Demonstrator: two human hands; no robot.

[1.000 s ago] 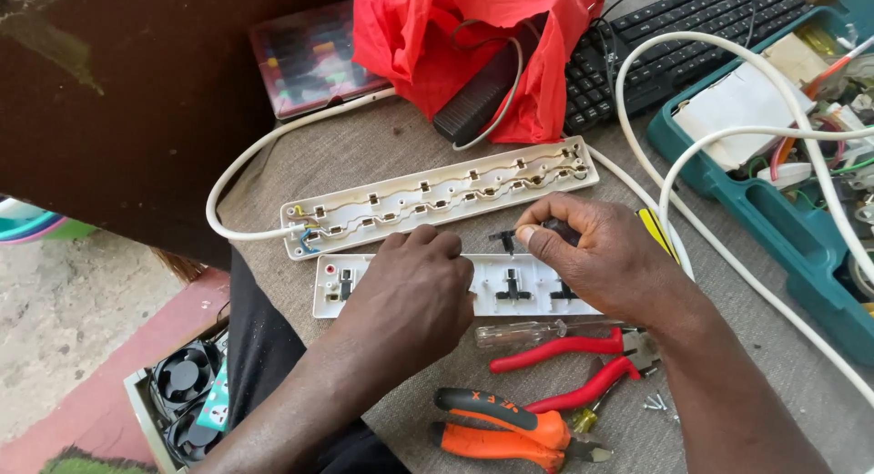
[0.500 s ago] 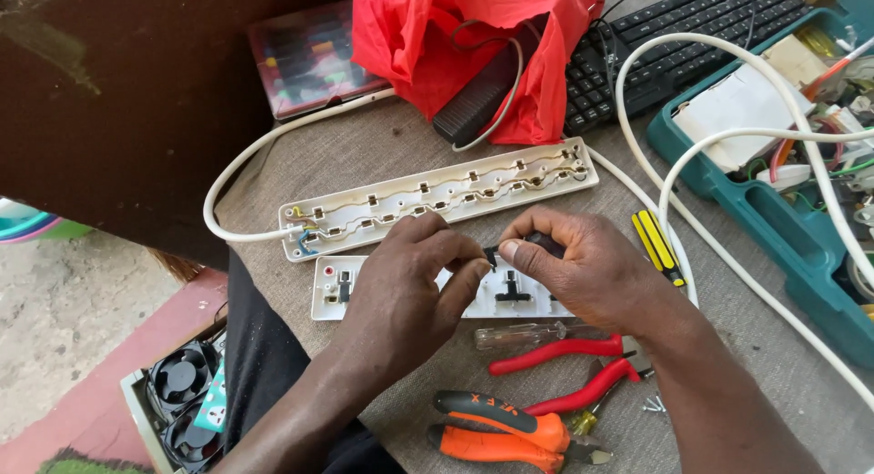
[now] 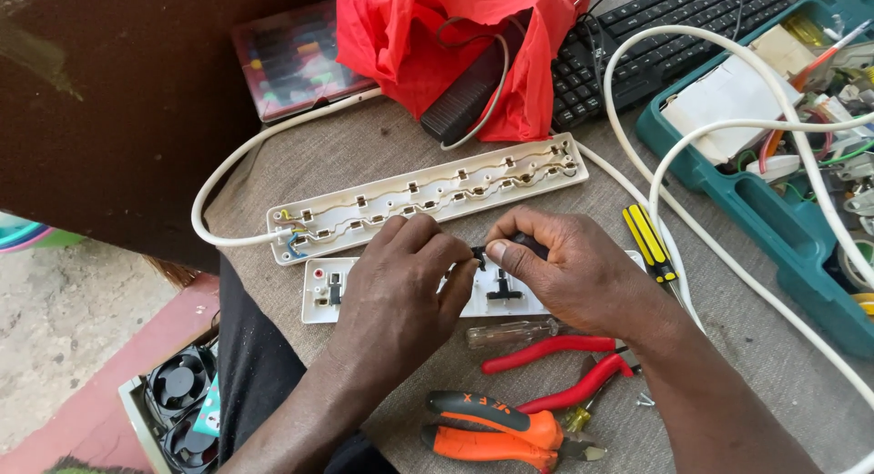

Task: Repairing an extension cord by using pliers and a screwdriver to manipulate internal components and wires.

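- Over the cover (image 3: 401,296) on the counter (image 3: 728,319): left hand (image 3: 401,292) palm down, fingers curled.
- Right hand (image 3: 569,269): fingers pinching a small black part (image 3: 480,253), just above the cover.
- Left fingertips touch that part.

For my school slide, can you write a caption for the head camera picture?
Two hands, left hand and right hand, pinch a small black part above a white socket cover.

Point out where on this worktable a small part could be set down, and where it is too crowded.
Bare cloth lies left of the power-strip cover, near the table edge, and between the yellow screwdriver and the teal toolbox, though white cable crosses it. Crowded: around both hands, the red pliers, orange pliers.
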